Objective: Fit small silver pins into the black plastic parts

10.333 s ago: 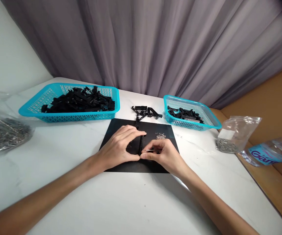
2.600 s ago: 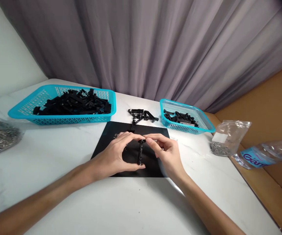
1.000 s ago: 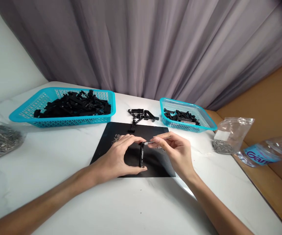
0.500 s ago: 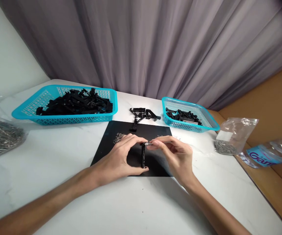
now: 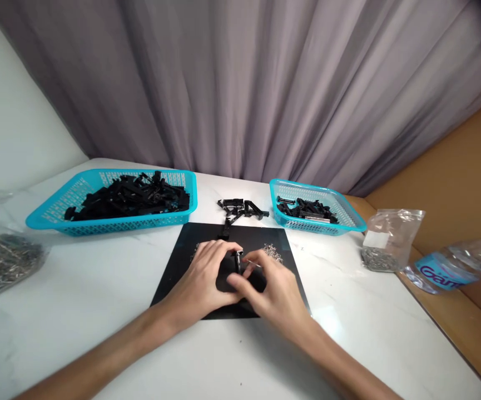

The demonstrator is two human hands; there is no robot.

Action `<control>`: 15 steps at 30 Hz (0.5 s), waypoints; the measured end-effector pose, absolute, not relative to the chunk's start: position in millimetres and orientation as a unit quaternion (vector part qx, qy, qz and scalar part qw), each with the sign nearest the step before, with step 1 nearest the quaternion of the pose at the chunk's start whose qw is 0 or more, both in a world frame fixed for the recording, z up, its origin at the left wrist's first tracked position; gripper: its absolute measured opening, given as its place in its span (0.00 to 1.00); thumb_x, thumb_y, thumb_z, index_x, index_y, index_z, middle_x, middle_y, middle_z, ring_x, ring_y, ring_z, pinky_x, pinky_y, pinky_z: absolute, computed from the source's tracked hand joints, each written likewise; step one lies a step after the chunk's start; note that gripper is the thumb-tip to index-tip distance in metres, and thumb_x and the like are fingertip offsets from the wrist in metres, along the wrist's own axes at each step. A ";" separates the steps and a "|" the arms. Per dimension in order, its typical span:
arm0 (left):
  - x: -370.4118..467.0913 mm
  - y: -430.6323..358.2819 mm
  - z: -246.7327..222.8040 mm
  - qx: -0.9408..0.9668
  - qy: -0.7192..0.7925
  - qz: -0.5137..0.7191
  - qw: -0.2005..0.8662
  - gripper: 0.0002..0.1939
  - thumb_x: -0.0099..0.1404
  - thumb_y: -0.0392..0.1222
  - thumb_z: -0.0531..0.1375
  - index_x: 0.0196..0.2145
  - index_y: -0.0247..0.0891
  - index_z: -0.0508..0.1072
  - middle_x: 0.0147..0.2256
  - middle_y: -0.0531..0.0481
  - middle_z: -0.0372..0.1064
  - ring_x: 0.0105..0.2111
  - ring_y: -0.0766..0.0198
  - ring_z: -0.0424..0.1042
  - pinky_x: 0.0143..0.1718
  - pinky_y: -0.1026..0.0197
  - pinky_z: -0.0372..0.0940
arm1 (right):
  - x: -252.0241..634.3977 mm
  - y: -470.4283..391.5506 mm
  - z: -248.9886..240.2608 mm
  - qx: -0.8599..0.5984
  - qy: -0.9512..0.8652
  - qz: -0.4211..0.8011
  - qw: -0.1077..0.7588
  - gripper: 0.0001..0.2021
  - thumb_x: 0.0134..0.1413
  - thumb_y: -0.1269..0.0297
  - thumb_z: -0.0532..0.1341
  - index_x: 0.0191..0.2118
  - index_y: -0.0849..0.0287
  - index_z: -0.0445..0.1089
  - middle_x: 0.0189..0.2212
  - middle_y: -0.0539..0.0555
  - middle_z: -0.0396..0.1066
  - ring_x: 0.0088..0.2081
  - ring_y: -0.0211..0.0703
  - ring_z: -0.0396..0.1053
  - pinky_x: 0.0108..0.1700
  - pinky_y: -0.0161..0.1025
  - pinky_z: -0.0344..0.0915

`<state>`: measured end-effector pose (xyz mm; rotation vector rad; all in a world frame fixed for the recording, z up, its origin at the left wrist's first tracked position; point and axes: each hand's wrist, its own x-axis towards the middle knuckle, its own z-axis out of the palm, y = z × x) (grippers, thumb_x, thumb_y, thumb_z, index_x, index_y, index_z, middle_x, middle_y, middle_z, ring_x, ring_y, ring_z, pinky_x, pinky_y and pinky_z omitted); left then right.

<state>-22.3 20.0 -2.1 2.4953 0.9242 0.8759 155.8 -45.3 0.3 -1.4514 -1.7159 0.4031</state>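
A narrow black plastic part [image 5: 237,261] stands upright over the black mat [image 5: 173,278], its lower end hidden by fingers. My left hand [image 5: 201,278] grips it between the fingers at its top and the thumb at its bottom. Close against its right side is my right hand [image 5: 276,286], fingers curled, with the thumb reaching across the part. A thin silver tool [image 5: 253,263] shows only as a short pale line among the right fingers; its exact kind cannot be made out. Small metal pieces [image 5: 272,253] lie in a pile behind the right hand.
A large blue basket [image 5: 119,226] full of black parts stands back left, a smaller blue basket [image 5: 319,226] back right. Loose black parts [image 5: 244,209] lie between them. Bags of metal pieces [image 5: 4,261] [image 5: 382,258] flank the table; a plastic bottle [image 5: 452,269] lies far right.
My right hand has moved left and closer around the black part, its thumb now in front of it. The silver tool is mostly hidden now. The whole view has shifted slightly.
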 end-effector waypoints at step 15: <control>-16.0 98.7 8.0 0.873 0.407 0.268 -0.033 0.18 0.72 0.50 0.55 0.54 0.40 0.67 0.48 0.42 0.70 0.48 0.47 0.71 0.52 0.45 0.66 | 293.0 23.0 -4.3 -0.669 -0.586 -0.336 0.309 0.16 0.71 0.65 0.52 0.51 0.62 0.75 0.38 0.59 0.76 0.38 0.52 0.67 0.41 0.45 0.62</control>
